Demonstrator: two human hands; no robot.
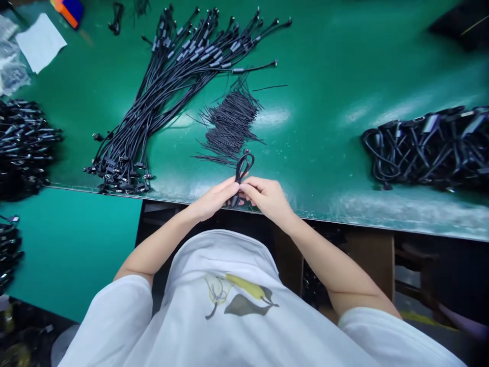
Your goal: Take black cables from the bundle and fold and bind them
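- While the white shirt with its leaf print is filling the near side, both forearms are reaching forward to the table's edge (hands as dial centre, 12 straight ahead).
- Left hand: pinching the looped black cable between thumb and fingers from its 9 o'clock side.
- Right hand: pinching at the same cable's waist from 3 o'clock, fingertips meeting the left's; cannot tell whether a tie is sitting between them.
- Looped cable is standing out at the near edge of the green table, its loop pointing to 12.
- Pile of thin black ties is lying just beyond the loop at 12; one stray tie is resting apart, toward 1.
- Bundle of long cables with grey sleeves is stretching from 10 to past 11.
- Heap of looped cables is sitting well apart at 3.
- Dark cable pile is lying at 9.
- Farther off, white paper is lying at 10, beside clear plastic bags; small black coil is resting at 11.
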